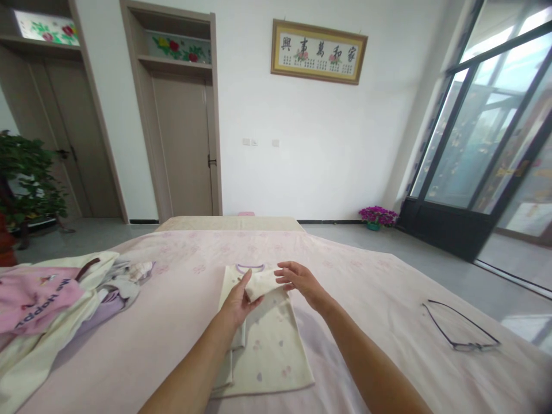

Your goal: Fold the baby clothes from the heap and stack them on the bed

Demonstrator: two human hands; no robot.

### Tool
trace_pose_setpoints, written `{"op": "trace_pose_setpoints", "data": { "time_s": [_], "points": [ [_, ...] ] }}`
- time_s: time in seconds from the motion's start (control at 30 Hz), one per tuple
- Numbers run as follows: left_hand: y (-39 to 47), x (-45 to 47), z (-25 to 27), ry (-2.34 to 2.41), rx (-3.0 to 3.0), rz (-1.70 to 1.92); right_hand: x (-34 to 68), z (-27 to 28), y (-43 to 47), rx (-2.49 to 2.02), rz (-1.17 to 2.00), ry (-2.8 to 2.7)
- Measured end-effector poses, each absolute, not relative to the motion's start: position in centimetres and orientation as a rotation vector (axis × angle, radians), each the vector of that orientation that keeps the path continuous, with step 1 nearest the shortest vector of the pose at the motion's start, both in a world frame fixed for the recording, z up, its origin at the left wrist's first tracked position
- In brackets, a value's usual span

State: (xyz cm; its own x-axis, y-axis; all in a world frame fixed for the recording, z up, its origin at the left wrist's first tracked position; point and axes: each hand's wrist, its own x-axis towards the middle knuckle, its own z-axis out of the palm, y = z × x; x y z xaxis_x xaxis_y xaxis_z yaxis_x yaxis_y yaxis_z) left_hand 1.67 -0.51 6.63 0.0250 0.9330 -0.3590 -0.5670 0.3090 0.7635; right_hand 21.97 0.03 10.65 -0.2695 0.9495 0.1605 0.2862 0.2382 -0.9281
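A cream shirt (276,345) with small printed motifs and a lilac-trimmed neckline lies on the pink bedspread in front of me. Its left side is folded inward in layers. My left hand (241,302) is closed on a folded-over piece of the shirt near the neckline, thumb on top and fingers underneath. At the right end of that piece, my right hand (305,286) has its fingers stretched out and slightly apart. Its fingertips are at the fabric's edge; whether they touch it I cannot tell.
Crumpled clothes (47,305), pink, cream and grey, are heaped at the left. Eyeglasses (468,345) rest on the pink bedspread (371,333) at the right. Beyond the bed are closed doors (183,144), a potted purple flower (378,216) and a dark-framed glass door (470,144).
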Motion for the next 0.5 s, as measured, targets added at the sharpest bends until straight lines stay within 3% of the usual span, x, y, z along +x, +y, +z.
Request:
{"op": "trace_pose_setpoints", "data": {
  "time_s": [0.1,0.3,0.5],
  "points": [
    [0.9,1.1,5.6,1.167,0.476,1.325,24.7,7.4,-0.9,-1.507,0.627,-1.758],
    [3.8,-1.0,7.6,1.253,0.601,1.461,28.5,2.3,-3.9,-1.657,0.191,-2.139],
    [6.7,-2.3,11.2,1.289,0.768,1.473,26.8,2.3,-6.6,-1.571,0.159,-2.399]
  ]
}}
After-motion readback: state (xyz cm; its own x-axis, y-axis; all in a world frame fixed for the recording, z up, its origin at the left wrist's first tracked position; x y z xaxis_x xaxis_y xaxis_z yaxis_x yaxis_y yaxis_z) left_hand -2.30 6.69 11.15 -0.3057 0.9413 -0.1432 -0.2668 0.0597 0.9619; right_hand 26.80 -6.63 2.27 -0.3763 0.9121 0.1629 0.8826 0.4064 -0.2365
